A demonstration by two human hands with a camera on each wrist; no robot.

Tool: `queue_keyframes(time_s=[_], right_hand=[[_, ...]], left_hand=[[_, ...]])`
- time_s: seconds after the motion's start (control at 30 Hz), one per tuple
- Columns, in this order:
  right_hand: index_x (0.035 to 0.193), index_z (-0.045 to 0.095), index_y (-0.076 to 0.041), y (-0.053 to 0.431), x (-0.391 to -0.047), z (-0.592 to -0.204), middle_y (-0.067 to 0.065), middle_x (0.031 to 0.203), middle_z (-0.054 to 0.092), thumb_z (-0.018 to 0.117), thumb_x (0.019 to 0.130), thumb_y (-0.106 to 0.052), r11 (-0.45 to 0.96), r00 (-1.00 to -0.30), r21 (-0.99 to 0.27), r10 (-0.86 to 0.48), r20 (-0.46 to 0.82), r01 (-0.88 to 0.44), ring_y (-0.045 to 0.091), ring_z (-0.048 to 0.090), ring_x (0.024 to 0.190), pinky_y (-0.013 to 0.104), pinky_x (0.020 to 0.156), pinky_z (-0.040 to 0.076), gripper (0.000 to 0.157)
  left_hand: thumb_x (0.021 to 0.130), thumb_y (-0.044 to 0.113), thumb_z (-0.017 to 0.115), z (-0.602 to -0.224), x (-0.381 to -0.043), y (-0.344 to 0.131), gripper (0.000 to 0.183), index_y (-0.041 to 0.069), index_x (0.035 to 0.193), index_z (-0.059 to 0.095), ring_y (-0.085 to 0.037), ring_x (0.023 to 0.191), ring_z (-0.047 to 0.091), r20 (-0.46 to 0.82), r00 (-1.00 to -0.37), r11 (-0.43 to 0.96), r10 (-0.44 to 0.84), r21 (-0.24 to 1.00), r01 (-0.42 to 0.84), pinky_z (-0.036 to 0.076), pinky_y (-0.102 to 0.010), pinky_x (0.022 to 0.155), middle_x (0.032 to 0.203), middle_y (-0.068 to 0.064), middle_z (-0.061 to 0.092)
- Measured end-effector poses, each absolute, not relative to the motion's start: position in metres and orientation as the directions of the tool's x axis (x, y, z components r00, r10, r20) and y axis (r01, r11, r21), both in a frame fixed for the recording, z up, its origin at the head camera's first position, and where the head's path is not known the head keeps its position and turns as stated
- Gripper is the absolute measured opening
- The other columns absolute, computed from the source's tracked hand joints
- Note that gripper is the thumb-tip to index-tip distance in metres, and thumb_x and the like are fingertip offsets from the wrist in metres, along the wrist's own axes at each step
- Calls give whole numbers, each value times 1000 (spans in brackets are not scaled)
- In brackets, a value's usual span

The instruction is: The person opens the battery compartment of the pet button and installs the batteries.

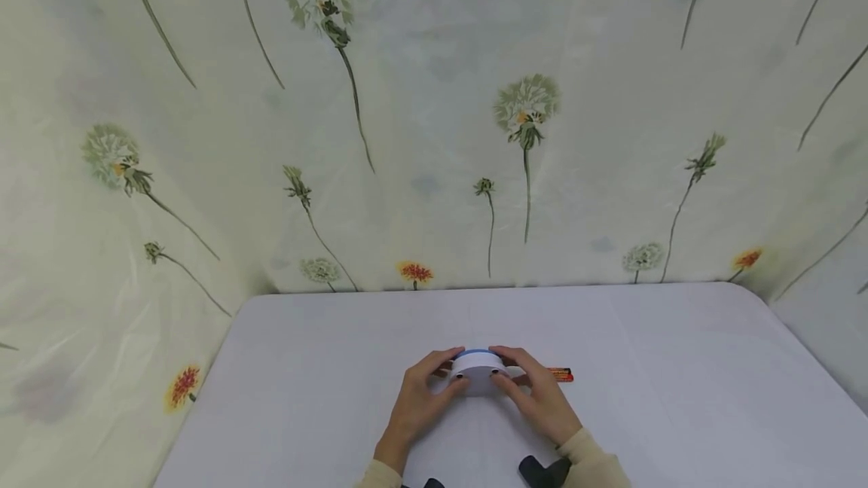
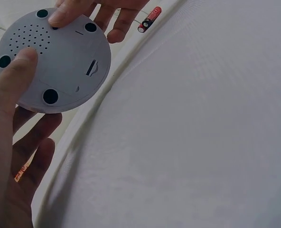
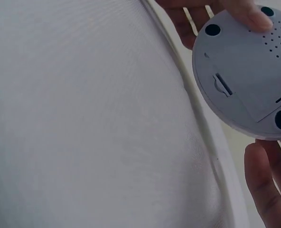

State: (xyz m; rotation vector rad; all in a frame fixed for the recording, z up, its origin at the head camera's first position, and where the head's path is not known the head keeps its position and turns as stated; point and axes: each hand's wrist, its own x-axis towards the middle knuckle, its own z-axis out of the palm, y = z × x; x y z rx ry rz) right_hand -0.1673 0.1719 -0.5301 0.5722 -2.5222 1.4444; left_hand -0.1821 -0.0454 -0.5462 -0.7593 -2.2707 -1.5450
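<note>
A round white device with a blue top rim is held between both hands above the table, tilted on edge. Its underside shows dark round feet, a patch of small speaker holes and a battery cover with a slot. My left hand grips the left side, thumb on the underside and fingers around the rim. From the right side my right hand grips it the same way. In the right wrist view the underside is partly cut off by the frame edge.
Red-and-black batteries lie on the white-covered table, just beyond the right hand. Dark wrist mounts sit near both sleeves. A flower-printed curtain hangs behind the table and along its sides.
</note>
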Motion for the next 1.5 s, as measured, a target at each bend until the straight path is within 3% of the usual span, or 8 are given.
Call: queue_keyframes(time_s=[0.2, 0.4, 0.53, 0.67, 0.87, 1.03, 1.27, 1.5], right_hand=[[127, 55, -25, 169, -168, -531, -11, 120, 60, 63, 89, -36, 461, -950, -830, -166, 266, -313, 7, 57, 104, 24, 74, 52, 40], [122, 57, -25, 166, -167, -529, -3, 109, 65, 64, 89, -36, 455, -969, -855, -121, 217, -248, 9, 60, 98, 23, 68, 52, 36], [120, 58, -21, 165, -166, -527, -1, 105, 67, 63, 89, -38, 449, -985, -877, -80, 152, -172, 11, 62, 95, 22, 69, 53, 36], [120, 60, -19, 164, -166, -526, -2, 104, 68, 62, 89, -39, 480, -993, -869, -46, 113, -121, 12, 64, 95, 26, 77, 53, 36], [118, 61, -19, 162, -165, -528, -3, 102, 69, 61, 89, -42, 500, -997, -862, -28, 75, -79, 14, 65, 98, 37, 85, 53, 37], [118, 62, -15, 162, -165, -526, 1, 105, 70, 60, 90, -41, 490, -998, -869, -46, 49, -65, 17, 65, 101, 42, 87, 52, 38], [131, 53, -23, 167, -164, -525, 2, 111, 65, 55, 92, -46, 509, -990, -859, -141, -17, -58, 11, 62, 95, 24, 78, 51, 46], [147, 31, -25, 179, -162, -525, 5, 133, 48, 61, 91, -38, 474, -935, -861, -354, 7, -186, 10, 58, 99, 21, 78, 49, 65]], left_hand=[[80, 15, 75, -524, -172, -46, 57, 6, 132, 53, -24, 98, 65, 493, -825, 249, 277, 792, 557, 54, -40, 78, 120, -12, 64], [65, 28, 86, -537, -177, -45, 96, 17, 145, 35, -21, 112, 58, 508, -804, 305, 309, 748, 590, 52, -37, 81, 129, -12, 55], [58, 40, 87, -545, -180, -45, 107, 24, 147, 30, -15, 118, 51, 504, -795, 359, 338, 711, 604, 50, -33, 85, 136, -7, 49], [56, 47, 86, -546, -180, -45, 110, 27, 148, 28, -13, 127, 44, 467, -799, 382, 379, 707, 595, 47, -33, 93, 143, 3, 42], [57, 51, 85, -545, -177, -45, 109, 28, 148, 29, -11, 137, 37, 427, -812, 466, 398, 668, 580, 39, -51, 98, 149, 13, 37], [60, 48, 85, -546, -179, -45, 100, 28, 144, 36, -10, 134, 41, 439, -811, 501, 388, 638, 585, 40, -45, 97, 145, 13, 43], [60, 60, 79, -549, -178, -47, 95, 24, 141, 44, -10, 126, 50, 444, -817, 535, 368, 617, 577, 42, -40, 99, 137, 10, 53], [61, 64, 76, -546, -175, -48, 91, 25, 138, 47, -13, 122, 54, 382, -858, 515, 344, 687, 512, 42, -40, 100, 133, 8, 56]])
